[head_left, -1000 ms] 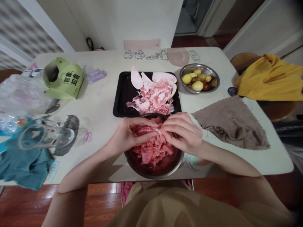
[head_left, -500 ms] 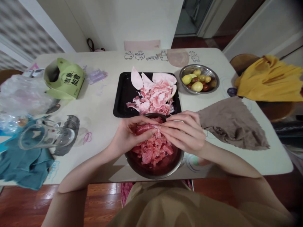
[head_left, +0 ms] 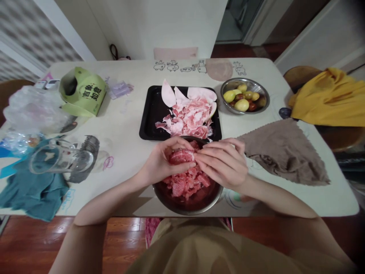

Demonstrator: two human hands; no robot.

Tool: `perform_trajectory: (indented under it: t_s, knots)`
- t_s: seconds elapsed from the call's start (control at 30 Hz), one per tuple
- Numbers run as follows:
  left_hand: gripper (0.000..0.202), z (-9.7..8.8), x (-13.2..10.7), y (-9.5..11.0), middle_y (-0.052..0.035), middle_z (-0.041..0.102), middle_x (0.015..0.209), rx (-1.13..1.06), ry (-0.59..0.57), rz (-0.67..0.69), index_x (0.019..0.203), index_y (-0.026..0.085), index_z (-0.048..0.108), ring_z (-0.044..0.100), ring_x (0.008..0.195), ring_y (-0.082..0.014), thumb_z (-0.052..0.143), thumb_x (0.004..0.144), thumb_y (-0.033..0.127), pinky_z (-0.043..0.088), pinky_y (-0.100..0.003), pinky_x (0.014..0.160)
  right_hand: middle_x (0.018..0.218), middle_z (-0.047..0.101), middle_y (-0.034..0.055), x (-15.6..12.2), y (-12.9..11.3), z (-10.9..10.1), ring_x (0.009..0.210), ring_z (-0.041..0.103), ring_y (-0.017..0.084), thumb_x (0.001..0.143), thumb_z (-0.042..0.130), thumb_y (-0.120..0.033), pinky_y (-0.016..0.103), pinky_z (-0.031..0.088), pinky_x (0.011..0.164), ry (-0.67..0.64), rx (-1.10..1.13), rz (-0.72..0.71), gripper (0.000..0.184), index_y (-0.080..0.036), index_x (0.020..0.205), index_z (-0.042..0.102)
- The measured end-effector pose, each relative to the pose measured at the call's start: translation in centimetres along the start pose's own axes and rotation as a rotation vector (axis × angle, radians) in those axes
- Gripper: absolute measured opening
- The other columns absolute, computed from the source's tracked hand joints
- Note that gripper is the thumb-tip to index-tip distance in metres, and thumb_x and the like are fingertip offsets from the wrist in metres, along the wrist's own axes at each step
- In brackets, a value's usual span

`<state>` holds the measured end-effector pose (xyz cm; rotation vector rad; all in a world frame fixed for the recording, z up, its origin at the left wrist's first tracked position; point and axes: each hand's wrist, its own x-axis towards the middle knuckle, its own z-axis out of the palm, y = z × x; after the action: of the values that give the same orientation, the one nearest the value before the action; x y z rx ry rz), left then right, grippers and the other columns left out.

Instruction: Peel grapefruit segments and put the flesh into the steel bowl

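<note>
My left hand (head_left: 161,161) cups a pink pomelo segment (head_left: 181,156) over a metal bowl (head_left: 186,203) at the table's near edge. My right hand (head_left: 224,163) meets it from the right, fingertips pinched on the segment's end. The bowl holds several peeled red-pink pomelo pieces (head_left: 186,182). Just behind the bowl a black tray (head_left: 151,118) carries a heap of pink-white peel and membrane scraps (head_left: 188,114).
A steel bowl of small yellow and red fruits (head_left: 245,95) stands at the back right, a brown cloth (head_left: 285,152) to the right. At left are a glass mug (head_left: 57,161), a teal cloth (head_left: 31,192), plastic bags (head_left: 31,112) and a green carton (head_left: 82,91). A yellow cloth (head_left: 327,97) lies on a chair.
Both hands have stayed over the bowl, working the segment. The pomelo segment now shows more fully between them, and the right fingers have shifted along its end. The camera has drifted slightly.
</note>
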<state>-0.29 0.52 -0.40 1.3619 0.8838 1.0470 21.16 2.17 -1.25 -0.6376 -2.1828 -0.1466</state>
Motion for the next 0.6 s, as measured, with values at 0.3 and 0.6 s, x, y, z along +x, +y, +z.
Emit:
perform_trajectory:
  t_s: [0.3,0.6]
  knots:
    - [0.043,0.5,-0.2,-1.0,-0.0104,0.069,0.124,-0.173,-0.032,-0.077,0.119,0.018,0.063,0.067,0.122,-0.0211,0.082,0.08,0.019,0.054,-0.033,0.106,0.088,0.077,-0.0013,-0.2,-0.3,0.6,0.088,0.067,0.017,0.085,0.074,-0.013,0.036,0.049,0.081,0.071,0.151,0.147,0.023,-0.024,0.104,0.074]
    - [0.038,-0.2,-0.1,-0.7,-0.0074,0.068,0.111,-0.056,-0.052,-0.028,0.114,0.017,0.062,0.07,0.108,-0.0182,0.081,0.081,0.02,0.057,-0.028,0.095,0.1,0.08,-0.0001,0.4,1.3,-0.2,0.097,0.067,0.019,0.09,0.072,-0.02,0.038,0.052,0.086,-0.025,0.033,-0.06,0.022,-0.025,0.112,0.074]
